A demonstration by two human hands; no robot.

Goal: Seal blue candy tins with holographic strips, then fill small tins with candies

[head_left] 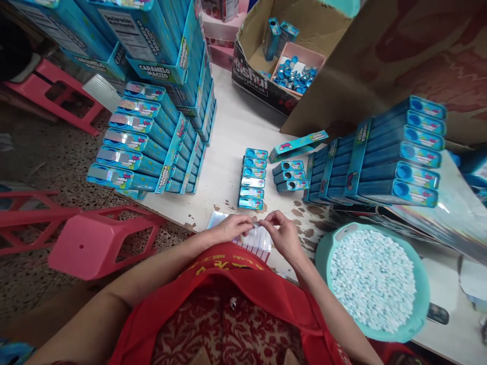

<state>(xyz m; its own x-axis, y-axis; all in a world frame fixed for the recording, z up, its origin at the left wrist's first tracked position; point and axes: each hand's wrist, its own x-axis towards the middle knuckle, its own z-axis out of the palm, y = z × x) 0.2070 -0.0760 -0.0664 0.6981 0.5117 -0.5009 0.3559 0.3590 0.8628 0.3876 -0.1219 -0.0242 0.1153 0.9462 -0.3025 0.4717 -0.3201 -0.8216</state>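
Near the table's front edge, my left hand (235, 226) and my right hand (282, 233) meet with fingertips pinched. Between them is a small shiny sticker (255, 224), partly covered by the fingers. Below lies a sheet of shiny stickers (258, 241), with strips in rows, partly hidden by my left hand and the red apron. Just beyond my fingers stands a row of several blue candy tins (251, 178). Shiny strips lie across the tops of some. To their right, three tins (291, 176) show dark round openings.
Trays of blue tins are stacked at left (152, 147) and right (380, 157). An empty blue tray (300, 145) leans behind the three tins. A cardboard box (249, 76) holds blue caps (292, 73). A turquoise tub (323, 253) of pale candies stands right; a pink stool (81, 243) left.
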